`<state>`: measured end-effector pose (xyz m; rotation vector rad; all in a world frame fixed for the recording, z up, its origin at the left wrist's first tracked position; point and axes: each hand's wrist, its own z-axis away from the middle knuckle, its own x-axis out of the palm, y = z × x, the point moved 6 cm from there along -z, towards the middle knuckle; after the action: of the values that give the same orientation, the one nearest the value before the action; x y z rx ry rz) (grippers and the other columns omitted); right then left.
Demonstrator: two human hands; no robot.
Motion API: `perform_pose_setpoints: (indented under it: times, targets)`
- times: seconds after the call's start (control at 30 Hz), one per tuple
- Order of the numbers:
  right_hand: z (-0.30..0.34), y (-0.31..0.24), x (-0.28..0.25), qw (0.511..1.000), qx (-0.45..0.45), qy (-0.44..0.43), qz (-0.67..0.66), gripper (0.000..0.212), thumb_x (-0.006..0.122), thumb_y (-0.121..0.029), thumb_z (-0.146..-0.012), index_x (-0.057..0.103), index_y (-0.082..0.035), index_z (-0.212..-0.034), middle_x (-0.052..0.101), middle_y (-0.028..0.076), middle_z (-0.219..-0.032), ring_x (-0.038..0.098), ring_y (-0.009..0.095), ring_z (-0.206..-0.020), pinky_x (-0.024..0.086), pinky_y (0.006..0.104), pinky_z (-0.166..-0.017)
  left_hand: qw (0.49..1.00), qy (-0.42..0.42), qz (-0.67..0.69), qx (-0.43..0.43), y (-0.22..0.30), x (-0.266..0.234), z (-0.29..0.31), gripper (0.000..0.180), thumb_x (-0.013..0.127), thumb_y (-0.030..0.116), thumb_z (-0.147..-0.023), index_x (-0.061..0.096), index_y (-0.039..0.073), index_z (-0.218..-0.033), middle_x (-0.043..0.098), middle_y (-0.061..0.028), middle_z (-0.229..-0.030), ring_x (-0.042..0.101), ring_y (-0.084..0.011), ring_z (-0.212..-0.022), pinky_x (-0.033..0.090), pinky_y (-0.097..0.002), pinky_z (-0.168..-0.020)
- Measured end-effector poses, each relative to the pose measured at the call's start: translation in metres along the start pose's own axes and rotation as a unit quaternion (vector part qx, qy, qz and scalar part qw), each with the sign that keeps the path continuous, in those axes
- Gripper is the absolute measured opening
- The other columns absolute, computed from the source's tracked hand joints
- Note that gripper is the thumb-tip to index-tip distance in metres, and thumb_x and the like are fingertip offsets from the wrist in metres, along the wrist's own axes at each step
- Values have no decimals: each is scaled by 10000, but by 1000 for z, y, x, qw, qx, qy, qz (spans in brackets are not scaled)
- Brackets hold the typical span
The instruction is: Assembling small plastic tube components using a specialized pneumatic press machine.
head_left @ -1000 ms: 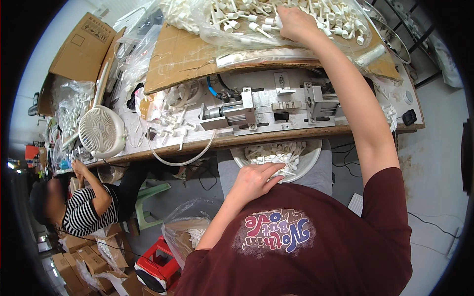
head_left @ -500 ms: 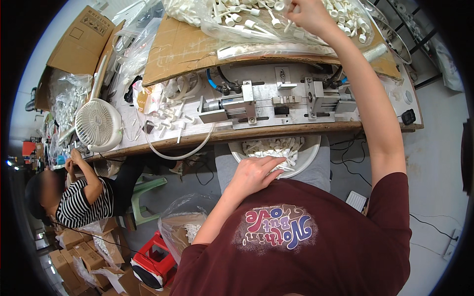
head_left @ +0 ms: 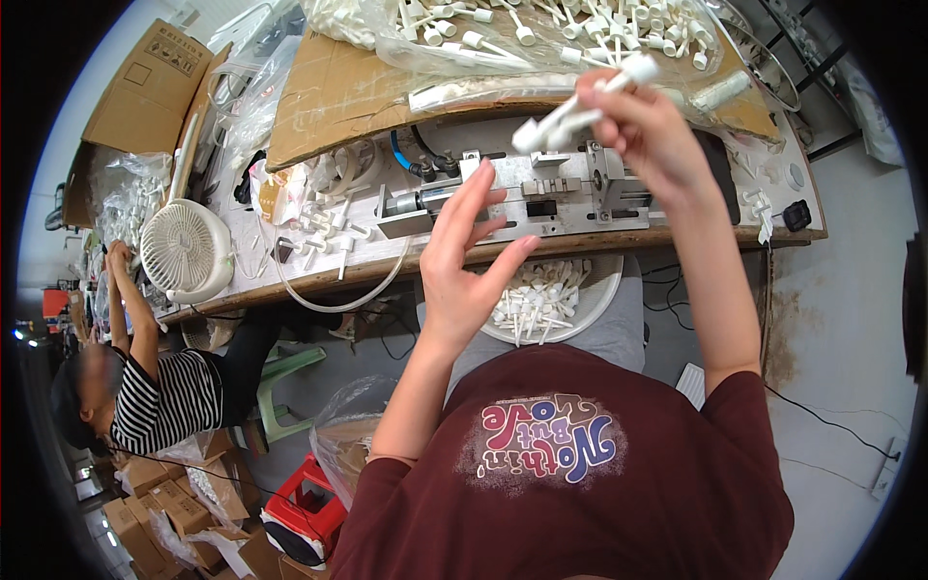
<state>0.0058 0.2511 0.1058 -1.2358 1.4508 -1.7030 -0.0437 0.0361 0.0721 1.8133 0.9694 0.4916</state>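
My right hand (head_left: 652,140) is raised over the right part of a metal clamping jig (head_left: 551,187) on the bench. Its fingers pinch a few white plastic rods with round cap ends (head_left: 568,118), slightly blurred. My left hand (head_left: 456,275) is open, thumb and fingers spread, in front of the jig's left cylinder; nothing is in it. Below the bench edge, a white bowl (head_left: 613,295) full of small white plastic pieces (head_left: 536,309) rests on my lap. Beyond the jig, a heap of similar capped rods (head_left: 619,29) lies on plastic film over cardboard (head_left: 333,92).
A white fan (head_left: 188,249) stands at the bench's left, near loose white pieces (head_left: 338,232) and a clear hose (head_left: 333,307). A person in a striped top (head_left: 169,401) works farther left. A red stool (head_left: 304,507) and cartons (head_left: 159,512) are on the floor.
My right hand has come back from the heap toward the jig, carrying white capped rods. My left hand has lifted from the bowl to the jig and spread its fingers.
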Motion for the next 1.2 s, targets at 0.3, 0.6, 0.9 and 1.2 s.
perform_pose_setpoints:
  times: [0.3,0.6,0.9,1.2]
  targets:
    - [42,59,-8,990,88,39,-98,233,709,-96,-876,647,33,-1061,632,12,-818,549,19,-615,402,154,-494,983,-131,-92,91,14,18,4,345,782,-41,-728,705,-7,-1063,677,-117,-1056,677,-160,-831,584,-263,-730]
    - [67,67,-39,982,39,135,-125,138,697,-93,-897,642,-11,-993,619,9,-787,537,26,-589,403,156,-481,916,-89,-358,158,-43,39,20,289,791,129,-710,732,74,-988,697,-31,-1154,662,-199,-730,517,-295,-645]
    - [81,84,-38,979,56,132,-143,92,655,-85,-929,617,-26,-990,652,64,-866,489,27,-567,372,163,-471,884,-129,-415,170,-48,56,8,269,781,138,-720,733,88,-980,716,-16,-1098,641,-185,-627,480,-287,-573]
    - [88,89,-32,969,49,127,-206,124,688,-85,-907,641,-11,-994,652,60,-878,530,32,-587,419,160,-495,952,-156,-261,44,-43,44,6,335,812,126,-730,717,43,-1040,720,-53,-1065,694,-146,-700,546,-257,-616]
